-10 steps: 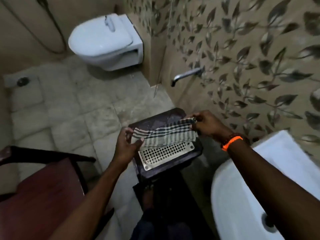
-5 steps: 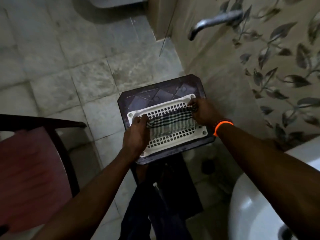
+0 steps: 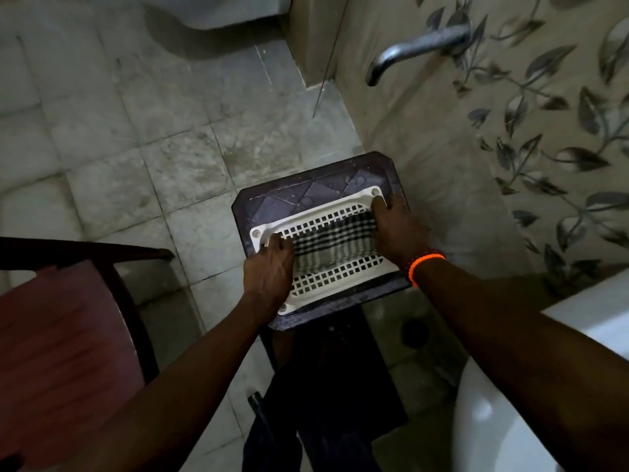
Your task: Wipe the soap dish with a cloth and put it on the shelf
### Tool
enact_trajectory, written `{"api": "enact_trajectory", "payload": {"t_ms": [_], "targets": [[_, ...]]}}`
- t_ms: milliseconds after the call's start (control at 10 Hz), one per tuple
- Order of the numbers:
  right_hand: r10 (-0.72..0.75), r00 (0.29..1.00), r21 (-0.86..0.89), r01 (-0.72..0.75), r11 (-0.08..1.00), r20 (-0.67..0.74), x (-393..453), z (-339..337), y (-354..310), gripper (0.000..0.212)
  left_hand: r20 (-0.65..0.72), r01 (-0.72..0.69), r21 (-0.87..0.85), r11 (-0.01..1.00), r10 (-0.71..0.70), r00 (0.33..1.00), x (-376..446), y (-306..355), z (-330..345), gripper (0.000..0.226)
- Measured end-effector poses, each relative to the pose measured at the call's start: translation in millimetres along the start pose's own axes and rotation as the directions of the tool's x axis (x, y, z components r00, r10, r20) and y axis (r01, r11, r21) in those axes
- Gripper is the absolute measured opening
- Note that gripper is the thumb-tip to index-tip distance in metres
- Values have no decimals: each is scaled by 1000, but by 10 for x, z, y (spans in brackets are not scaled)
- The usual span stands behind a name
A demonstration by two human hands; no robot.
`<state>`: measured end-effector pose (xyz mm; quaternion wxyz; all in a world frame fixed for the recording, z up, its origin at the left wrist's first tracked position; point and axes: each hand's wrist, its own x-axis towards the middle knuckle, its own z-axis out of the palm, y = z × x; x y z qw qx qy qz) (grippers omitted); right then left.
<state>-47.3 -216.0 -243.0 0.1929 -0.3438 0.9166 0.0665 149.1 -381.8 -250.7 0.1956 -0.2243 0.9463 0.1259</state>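
Head view: the white perforated soap dish lies flat on a small dark stool standing on the tiled floor. A striped cloth is stretched across the middle of the dish, between the two grips. The left hand presses down on the cloth's left end, its grip closed on the fabric, with the fingertips curled over the dish's near-left rim; the hand hides that end of the cloth and part of the rim. The right hand covers the cloth's right end at the far-right corner of the dish; its grip looks clamped on the cloth, though the fingers themselves are hidden beneath the back of the hand. An orange wristband sits just behind that grip.

Away from the grips, a metal tap juts from the leaf-patterned wall. A reddish chair is cut off at the left edge and blurred. A white basin is cut off at lower right. Below the stool everything is too dark to make out. The shelf is out of sight.
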Motion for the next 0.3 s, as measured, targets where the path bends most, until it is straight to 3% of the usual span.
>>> {"api": "enact_trajectory", "payload": {"t_ms": [200,300], "targets": [[43,998,71,-39,997,-56,-317,-225,-173,43,12,-2,21,1000,2,1000,-137,104,-218,27],[87,980,77,-74,994,-177,-600,-368,-310,33,-127,-57,13,998,58,990,-295,181,-437,37]]}}
